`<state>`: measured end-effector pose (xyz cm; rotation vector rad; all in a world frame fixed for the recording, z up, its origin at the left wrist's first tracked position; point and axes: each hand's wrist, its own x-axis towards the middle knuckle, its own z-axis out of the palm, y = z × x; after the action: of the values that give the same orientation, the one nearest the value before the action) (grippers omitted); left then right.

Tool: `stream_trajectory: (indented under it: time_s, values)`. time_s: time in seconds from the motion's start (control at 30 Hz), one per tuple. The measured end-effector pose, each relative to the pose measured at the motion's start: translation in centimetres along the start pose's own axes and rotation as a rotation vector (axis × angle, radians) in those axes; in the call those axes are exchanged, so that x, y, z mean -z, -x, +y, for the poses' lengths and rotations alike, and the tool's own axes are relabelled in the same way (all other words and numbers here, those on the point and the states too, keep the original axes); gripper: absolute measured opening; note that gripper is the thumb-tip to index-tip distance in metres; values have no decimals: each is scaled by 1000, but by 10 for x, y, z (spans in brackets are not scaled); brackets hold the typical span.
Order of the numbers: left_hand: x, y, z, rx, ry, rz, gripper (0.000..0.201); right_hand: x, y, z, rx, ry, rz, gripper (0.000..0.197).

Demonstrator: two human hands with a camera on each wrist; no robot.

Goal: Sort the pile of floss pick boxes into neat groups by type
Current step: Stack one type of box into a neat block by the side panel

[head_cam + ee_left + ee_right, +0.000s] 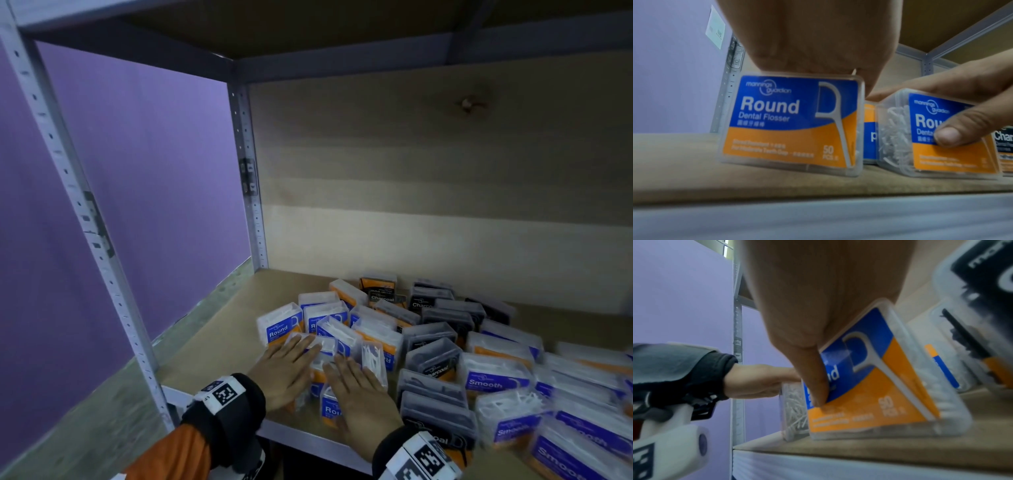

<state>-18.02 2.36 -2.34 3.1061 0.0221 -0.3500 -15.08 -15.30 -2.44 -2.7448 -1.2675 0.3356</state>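
Round floss pick boxes (279, 329), clustered lower centre on the shelf (212, 342), are pressed by the flat-fingered left hand (284, 371) while one tilted box (879, 394) is pinched by the right hand (363, 401), and could be tipped off the nearby front edge.

Left wrist view, centre: a clear box (791, 123) reads "mannings guardian", "Round Dental Flosser", "50 PCS". Head view: dark boxes (382, 296) mid-frame say "Charcoal", purple-labelled boxes (493, 380) lower right say "Smooth".
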Motion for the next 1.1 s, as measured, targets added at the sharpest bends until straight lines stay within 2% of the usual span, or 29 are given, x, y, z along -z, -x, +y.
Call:
stream_trajectory:
  time_s: [1.1]
  values:
    - [4, 3, 4, 13, 40, 31, 54, 3, 4, -1, -10, 5, 11, 73]
